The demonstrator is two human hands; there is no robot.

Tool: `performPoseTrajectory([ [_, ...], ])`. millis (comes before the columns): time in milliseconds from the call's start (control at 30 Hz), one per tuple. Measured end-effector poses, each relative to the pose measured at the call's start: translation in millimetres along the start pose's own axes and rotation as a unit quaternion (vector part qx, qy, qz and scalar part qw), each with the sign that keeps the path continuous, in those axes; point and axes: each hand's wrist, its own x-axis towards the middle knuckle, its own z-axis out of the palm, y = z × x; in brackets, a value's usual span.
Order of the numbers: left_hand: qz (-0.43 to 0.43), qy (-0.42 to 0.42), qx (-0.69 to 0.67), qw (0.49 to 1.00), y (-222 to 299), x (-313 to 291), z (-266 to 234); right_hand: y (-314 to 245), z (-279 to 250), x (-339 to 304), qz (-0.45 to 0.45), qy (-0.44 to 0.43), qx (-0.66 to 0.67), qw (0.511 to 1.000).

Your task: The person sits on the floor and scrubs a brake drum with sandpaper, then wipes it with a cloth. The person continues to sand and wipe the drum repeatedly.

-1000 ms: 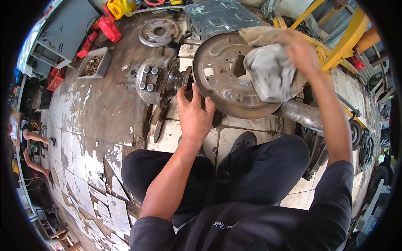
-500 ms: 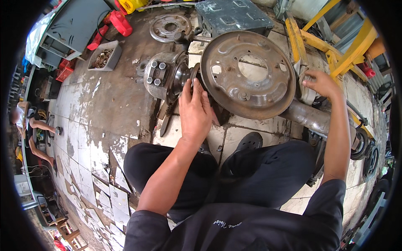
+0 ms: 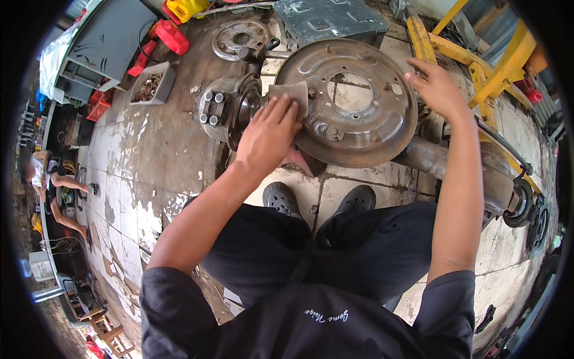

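Note:
A round, rusty brake backing plate (image 3: 373,128) with a large centre hole stands in front of me on an axle assembly. My left hand (image 3: 267,133) is at the plate's left edge. Its closed fingers hold a brown-grey piece of sandpaper (image 3: 294,96) against the plate's left side. Just left of that hand is a rounded metal hub (image 3: 216,107) with several bolt heads. My right hand (image 3: 439,90) is beside the plate's upper right rim, thumb and forefinger apart and nothing seen in it. Whether its fingertips touch the rim I cannot tell.
A thick axle tube (image 3: 427,161) runs to the lower right. Behind the plate are a dark metal box (image 3: 332,21) and a round metal disc (image 3: 239,39). Yellow frame bars (image 3: 502,66) stand at right. A grey bin (image 3: 152,82) holds small parts; another person (image 3: 45,173) is far left.
The sandpaper now shows under my left hand, which has shifted onto the plate's left side. My right hand has moved up and left, away from the grey piece it was on.

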Motion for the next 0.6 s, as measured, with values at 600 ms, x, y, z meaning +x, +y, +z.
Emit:
performPoseTrajectory([
  [600,-0.042,-0.079,0.07,0.994,37.3,1.8,2.7,32.4,61.9,13.5,0.011,-0.073,-0.077,0.994],
])
